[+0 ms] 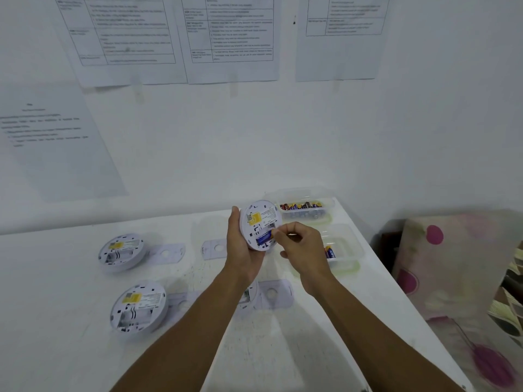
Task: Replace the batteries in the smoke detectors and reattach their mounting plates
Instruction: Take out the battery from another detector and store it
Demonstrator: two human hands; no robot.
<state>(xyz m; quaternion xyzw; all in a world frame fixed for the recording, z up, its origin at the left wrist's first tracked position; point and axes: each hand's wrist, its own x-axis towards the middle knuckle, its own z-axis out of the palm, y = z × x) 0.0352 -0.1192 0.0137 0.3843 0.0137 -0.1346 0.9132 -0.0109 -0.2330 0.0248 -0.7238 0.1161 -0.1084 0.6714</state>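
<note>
Two hands (242,247) raised, cradling detector (259,219), pinching battery (264,238)

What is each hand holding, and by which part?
Left hand grips the round white plastic smoke detector by its rim. Right hand pinches the end of the blue cylindrical battery in it.

1. Four smoke detectors (260,222) (121,251) (138,305) (249,297) are counted, one partly hidden.
2. Four mounting plates (169,253) (213,248) (276,292) (182,302) are counted.
3. Two plastic tubs (328,207) (349,251) are seen.
4. Four paper sheets (121,38) (232,38) (342,38) (51,142) are seen.
</note>
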